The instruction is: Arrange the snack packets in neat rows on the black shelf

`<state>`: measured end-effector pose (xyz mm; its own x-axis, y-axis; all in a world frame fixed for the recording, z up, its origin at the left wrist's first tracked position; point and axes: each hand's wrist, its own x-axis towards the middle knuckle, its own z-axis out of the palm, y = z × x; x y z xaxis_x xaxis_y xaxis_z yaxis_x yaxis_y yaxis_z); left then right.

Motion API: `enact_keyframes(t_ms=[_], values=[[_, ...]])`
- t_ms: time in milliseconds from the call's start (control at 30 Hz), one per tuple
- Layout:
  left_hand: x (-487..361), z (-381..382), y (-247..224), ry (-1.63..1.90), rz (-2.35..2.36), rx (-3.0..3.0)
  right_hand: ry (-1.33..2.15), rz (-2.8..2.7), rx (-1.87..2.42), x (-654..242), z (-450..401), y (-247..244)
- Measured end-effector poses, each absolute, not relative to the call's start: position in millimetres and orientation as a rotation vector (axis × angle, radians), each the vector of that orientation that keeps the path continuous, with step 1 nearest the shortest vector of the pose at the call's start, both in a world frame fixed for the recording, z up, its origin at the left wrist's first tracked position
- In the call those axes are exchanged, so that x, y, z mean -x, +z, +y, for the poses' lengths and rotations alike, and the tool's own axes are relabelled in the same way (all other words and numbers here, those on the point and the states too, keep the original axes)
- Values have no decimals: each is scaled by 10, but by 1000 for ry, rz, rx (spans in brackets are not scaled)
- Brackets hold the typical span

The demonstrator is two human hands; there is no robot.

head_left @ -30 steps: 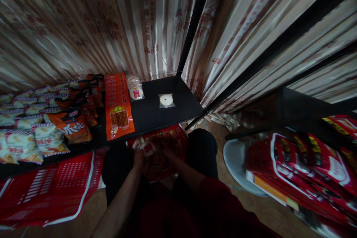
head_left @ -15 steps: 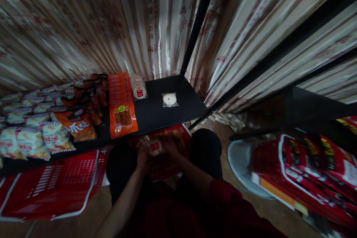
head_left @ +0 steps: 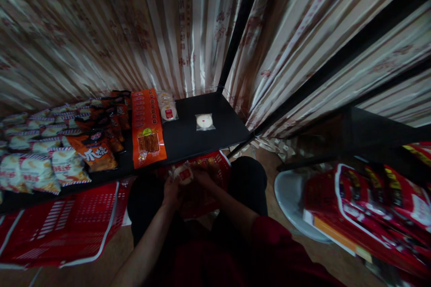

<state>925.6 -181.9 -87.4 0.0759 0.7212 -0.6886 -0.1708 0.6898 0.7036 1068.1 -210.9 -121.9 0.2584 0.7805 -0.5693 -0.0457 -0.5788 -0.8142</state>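
Note:
Between my knees, above a red basket (head_left: 220,161), I hold a wrapped round pastry (head_left: 184,174) in clear film with a red label. My left hand (head_left: 171,192) is closed on its left side. The fingers of my right hand (head_left: 203,177) are at its right edge and appear closed on it, though the light is dim. On the black shelf (head_left: 188,141) ahead lies a single wrapped white round pastry (head_left: 204,121). A stack of similar wrapped pastries (head_left: 168,110) stands left of it. What lies deeper in the basket is too dark to make out.
Left of the stack are orange snack packs (head_left: 148,121), black-and-orange bags (head_left: 97,150) and rows of pale snack bags (head_left: 37,172). Another red basket (head_left: 74,219) is below. At right, a grey stool (head_left: 289,202) stands by a basket of red packages (head_left: 380,206). A black post (head_left: 240,31) rises behind.
The wrapped pastry in my hands has shifted slightly up and left, its label now facing me more clearly. The things on the shelf have stayed where they were.

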Motion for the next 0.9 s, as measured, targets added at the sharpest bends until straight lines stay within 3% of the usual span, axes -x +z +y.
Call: enact_keyframes(t_ms=[700, 900], values=[[-9263, -1979, -364, 790, 1130, -519, 1504, -529, 1323, -10739, -2271, -832], [-9259, -1966, -402, 795, 1174, -520, 1565, -497, 1400, -10737, -2286, -762]])
